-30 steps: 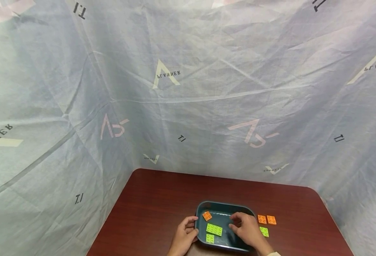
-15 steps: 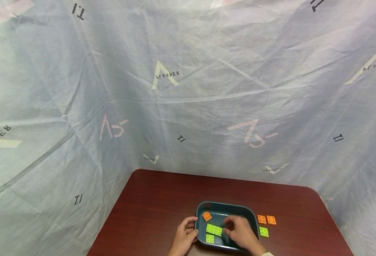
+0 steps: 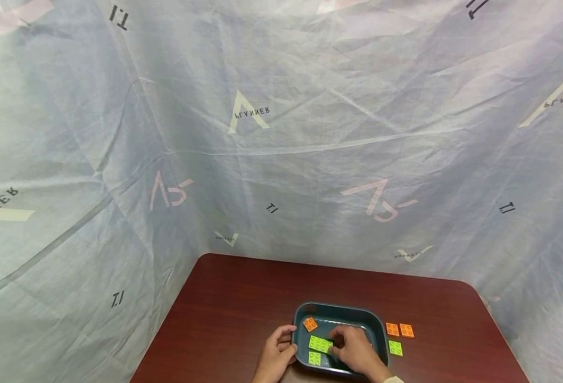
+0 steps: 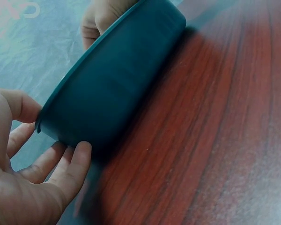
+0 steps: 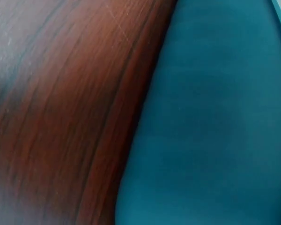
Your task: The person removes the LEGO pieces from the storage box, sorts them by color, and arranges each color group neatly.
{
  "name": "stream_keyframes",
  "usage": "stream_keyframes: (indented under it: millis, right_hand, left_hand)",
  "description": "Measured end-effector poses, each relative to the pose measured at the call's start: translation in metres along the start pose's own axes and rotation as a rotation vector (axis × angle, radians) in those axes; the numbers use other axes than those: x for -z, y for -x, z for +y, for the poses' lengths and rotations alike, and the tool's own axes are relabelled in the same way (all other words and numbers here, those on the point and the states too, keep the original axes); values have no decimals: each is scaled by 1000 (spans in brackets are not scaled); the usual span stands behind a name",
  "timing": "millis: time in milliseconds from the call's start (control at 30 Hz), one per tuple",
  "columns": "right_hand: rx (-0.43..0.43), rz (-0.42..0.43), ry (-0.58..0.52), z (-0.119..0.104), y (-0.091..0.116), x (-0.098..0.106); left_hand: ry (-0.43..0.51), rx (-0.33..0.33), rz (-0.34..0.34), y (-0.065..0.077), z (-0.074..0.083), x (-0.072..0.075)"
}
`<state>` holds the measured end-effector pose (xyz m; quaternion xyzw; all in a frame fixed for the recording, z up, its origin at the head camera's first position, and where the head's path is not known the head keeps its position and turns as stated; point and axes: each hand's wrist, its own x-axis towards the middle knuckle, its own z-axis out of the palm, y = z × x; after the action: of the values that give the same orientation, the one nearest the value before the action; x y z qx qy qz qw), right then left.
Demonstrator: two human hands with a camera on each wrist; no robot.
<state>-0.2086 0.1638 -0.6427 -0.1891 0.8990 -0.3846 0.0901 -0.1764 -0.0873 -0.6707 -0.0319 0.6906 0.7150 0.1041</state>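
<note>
A dark teal tray (image 3: 339,307) stands on the table near its front edge. My left hand (image 3: 275,351) holds the tray's left end, thumb and finger at the rim and other fingertips against the outer wall in the left wrist view (image 4: 42,183). Inside the tray lie a long lime-green toy brick (image 3: 317,343), a small lime-green brick (image 3: 314,358) and a small orange brick (image 3: 310,324). My right hand (image 3: 355,351) reaches over the tray, with thumb and forefinger either side of the long green brick's right end. The right wrist view shows only tray wall and table, no hand.
Right of the tray, two orange bricks (image 3: 399,330) and one small green brick (image 3: 395,348) lie on the red-brown wooden table (image 3: 243,298). A grey printed cloth (image 3: 300,175) hangs behind and along both sides.
My right hand has moved left across the tray, from its right side to the long green brick. The left hand, tray and bricks have stayed in place.
</note>
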Motion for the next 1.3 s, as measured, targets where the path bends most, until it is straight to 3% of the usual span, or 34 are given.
stream_keyframes:
  millis: [800, 1300]
  right_hand:
    - [3, -67, 21, 1, -5, -2]
    - [19, -28, 9, 5, -3, 1]
  left_hand:
    - [16, 54, -14, -2, -2, 3]
    - [15, 13, 1, -3, -4, 1]
